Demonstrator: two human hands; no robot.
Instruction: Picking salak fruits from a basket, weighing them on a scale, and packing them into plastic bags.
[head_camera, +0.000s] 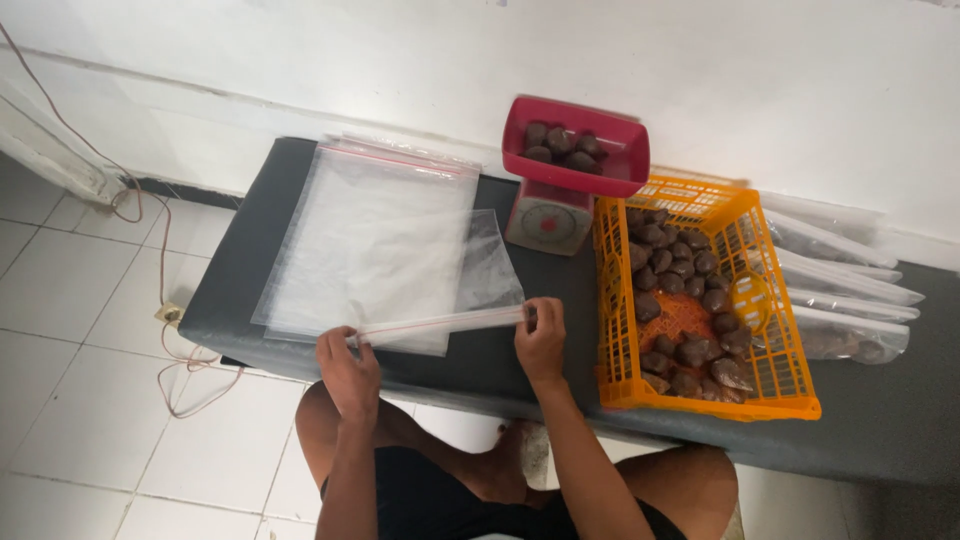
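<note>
My left hand (347, 366) and my right hand (541, 340) each pinch one end of the sealing strip of a clear plastic zip bag (440, 322) held flat over the dark bench (480, 365). The bag's body (485, 265) lies spread away from me, partly on a stack of clear zip bags (370, 235). The bag looks empty. To the right of my right hand stands an orange plastic basket (770, 395) holding several dark brown round fruits (680, 270).
A small kitchen scale (548, 222) with a red tray (575, 172) holding several brown fruits stands at the bench's back. Filled clear bags (850, 300) lie right of the basket. A cable (180, 370) trails over the white tiled floor at the left. My bare knees are below the bench edge.
</note>
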